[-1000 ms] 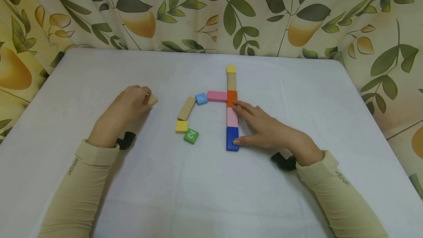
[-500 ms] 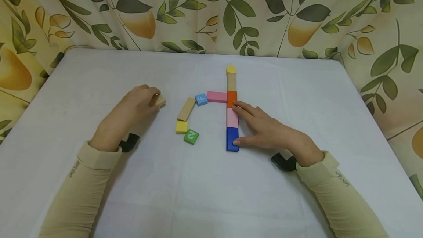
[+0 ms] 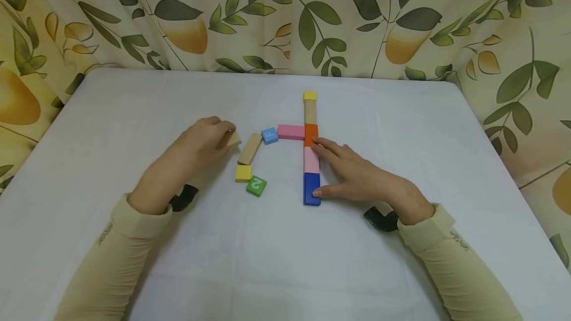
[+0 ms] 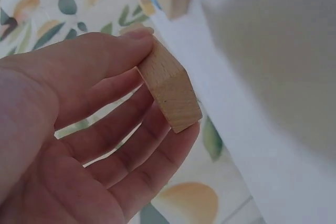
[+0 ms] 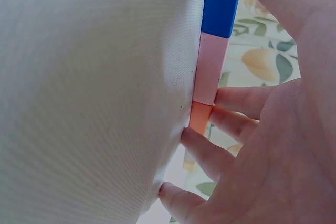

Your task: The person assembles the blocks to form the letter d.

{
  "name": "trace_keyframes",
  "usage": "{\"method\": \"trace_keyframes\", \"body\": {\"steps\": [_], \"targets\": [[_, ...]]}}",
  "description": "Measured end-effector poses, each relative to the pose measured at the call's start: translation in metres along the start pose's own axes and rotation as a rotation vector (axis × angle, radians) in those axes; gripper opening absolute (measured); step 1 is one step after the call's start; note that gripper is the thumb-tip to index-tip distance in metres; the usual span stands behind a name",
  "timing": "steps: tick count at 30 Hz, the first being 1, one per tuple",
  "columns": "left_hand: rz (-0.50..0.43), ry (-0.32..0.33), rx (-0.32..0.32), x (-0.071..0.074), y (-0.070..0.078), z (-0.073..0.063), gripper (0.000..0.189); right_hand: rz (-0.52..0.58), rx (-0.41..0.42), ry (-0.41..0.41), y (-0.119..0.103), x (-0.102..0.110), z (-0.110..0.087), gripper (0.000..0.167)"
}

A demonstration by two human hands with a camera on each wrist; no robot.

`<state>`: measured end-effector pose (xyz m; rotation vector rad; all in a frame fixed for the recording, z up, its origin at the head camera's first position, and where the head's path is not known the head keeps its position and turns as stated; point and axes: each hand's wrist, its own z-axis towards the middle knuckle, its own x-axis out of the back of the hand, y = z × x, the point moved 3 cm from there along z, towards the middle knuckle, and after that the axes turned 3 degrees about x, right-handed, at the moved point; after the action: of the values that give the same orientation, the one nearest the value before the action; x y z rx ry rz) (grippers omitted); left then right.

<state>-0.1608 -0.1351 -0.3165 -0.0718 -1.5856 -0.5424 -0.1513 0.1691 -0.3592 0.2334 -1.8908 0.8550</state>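
My left hand [image 3: 189, 152] pinches a plain wooden block [image 4: 170, 85] between thumb and fingers, just left of another plain wooden block [image 3: 250, 149]. That one stands in a curved line with a yellow block [image 3: 243, 173], a green block [image 3: 256, 186] marked 2, a light blue block [image 3: 269, 135] and a pink block [image 3: 291, 132]. The pink end meets a straight column. My right hand [image 3: 363, 177] lies along the column's right side, fingers extended; the thumb touches its dark blue block [image 3: 311, 187], fingertips reach the orange block [image 3: 311, 133], with a light pink block [image 3: 311, 159] between.
The column's far end has a wooden block [image 3: 310, 112] and a small yellow block [image 3: 310, 95]. A white cloth covers the table [image 3: 276, 256]. Behind its far edge hangs a leaf-and-fruit patterned curtain [image 3: 250, 14].
My left hand has moved right with the wooden block, closer to the curved line of blocks. The right hand has stayed by the column. The head view has shifted slightly.
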Motion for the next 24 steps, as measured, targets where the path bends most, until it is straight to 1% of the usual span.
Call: {"method": "trace_keyframes", "body": {"steps": [4, 11, 14, 17, 21, 24], "targets": [[-0.014, -0.006, -0.025, 0.002, 0.014, 0.003, 0.036, -0.002, 0.004, 0.003, -0.001, 0.001, 0.000, 0.101], [-0.034, -0.048, -0.063, 0.004, 0.035, 0.008, 0.036, -0.008, 0.011, 0.003, 0.000, 0.000, 0.000, 0.102], [-0.029, -0.059, -0.097, 0.004, 0.042, 0.009, 0.037, -0.006, 0.014, 0.003, -0.001, -0.001, 0.000, 0.102], [-0.012, -0.049, -0.150, 0.002, 0.049, 0.008, 0.039, -0.009, 0.013, 0.004, -0.001, 0.000, 0.000, 0.102], [0.013, -0.045, -0.198, -0.002, 0.059, 0.007, 0.037, -0.018, 0.006, 0.004, 0.000, 0.000, 0.000, 0.103], [0.023, -0.091, -0.207, -0.006, 0.067, 0.007, 0.036, -0.015, 0.005, 0.002, 0.000, 0.000, 0.000, 0.103]]}}
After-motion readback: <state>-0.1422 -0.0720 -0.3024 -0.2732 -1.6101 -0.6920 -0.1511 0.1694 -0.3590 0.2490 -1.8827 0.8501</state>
